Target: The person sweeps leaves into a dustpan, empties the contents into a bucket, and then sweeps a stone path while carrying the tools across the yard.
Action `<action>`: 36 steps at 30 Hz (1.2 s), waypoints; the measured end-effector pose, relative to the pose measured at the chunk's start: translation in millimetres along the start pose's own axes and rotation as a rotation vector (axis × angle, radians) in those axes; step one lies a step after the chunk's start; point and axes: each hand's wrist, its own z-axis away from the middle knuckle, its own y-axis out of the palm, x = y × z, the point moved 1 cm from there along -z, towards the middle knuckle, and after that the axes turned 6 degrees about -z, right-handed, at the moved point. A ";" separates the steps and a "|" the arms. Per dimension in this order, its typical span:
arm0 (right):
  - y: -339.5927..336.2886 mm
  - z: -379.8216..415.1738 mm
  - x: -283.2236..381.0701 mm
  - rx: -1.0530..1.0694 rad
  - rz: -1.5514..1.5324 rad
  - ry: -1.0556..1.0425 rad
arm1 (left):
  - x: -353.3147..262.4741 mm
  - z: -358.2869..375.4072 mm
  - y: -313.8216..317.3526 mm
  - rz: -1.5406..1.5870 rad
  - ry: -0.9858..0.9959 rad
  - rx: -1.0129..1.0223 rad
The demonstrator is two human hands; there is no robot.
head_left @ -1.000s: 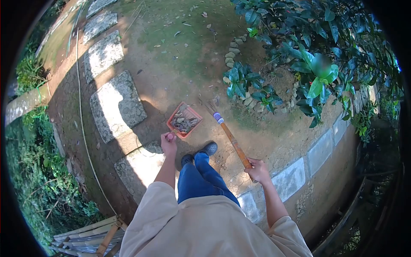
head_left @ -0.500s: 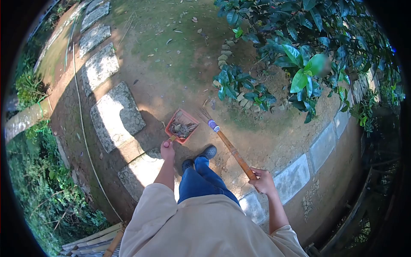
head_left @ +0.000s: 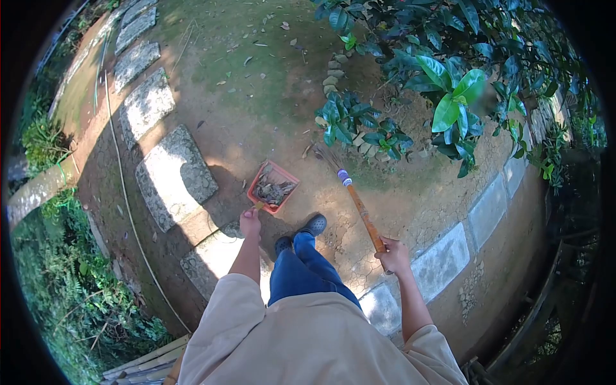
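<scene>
At the far left edge thick weeds [head_left: 58, 282] crowd a dirt border, and a thin hose [head_left: 122, 192] runs along it from top to bottom. Beside the hose a line of stone slabs [head_left: 173, 176] leads away up the picture, with bare earth between them. The left hand [head_left: 250, 221] is closed on the handle of a red dustpan [head_left: 273, 187], which sits on the ground just past the nearest slab and is partly filled with dry leaves. The person's shoes [head_left: 301, 232] stand just behind the pan, on cracked paving. To the right, the right hand [head_left: 393, 255] is clamped round the lower end of a broom [head_left: 359, 205]; its bristles touch the dirt just beside the pan's right corner, near a row of small stones [head_left: 333, 70] edging a shrub [head_left: 449, 83]. The hands are well apart. Open ground lies beyond the pan, toward the top; on the right a low stone kerb [head_left: 478, 221] bounds the paving, with a drop beyond it
</scene>
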 end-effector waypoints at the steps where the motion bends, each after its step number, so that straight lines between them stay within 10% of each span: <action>1: -3.6 3.2 2.9 0.033 0.024 -0.007 | 4.9 -1.5 2.1 0.016 0.004 0.025; 13: -47.8 71.9 26.3 0.188 -0.140 0.064 | -17.0 20.9 -15.4 0.163 -0.072 0.004; 27: -33.8 -21.0 29.7 -0.043 -0.013 -0.059 | -52.4 25.0 -6.5 0.058 0.016 0.018; 36: -42.7 -11.1 42.1 0.235 0.068 -0.083 | -55.9 15.3 -7.3 0.121 -0.063 0.035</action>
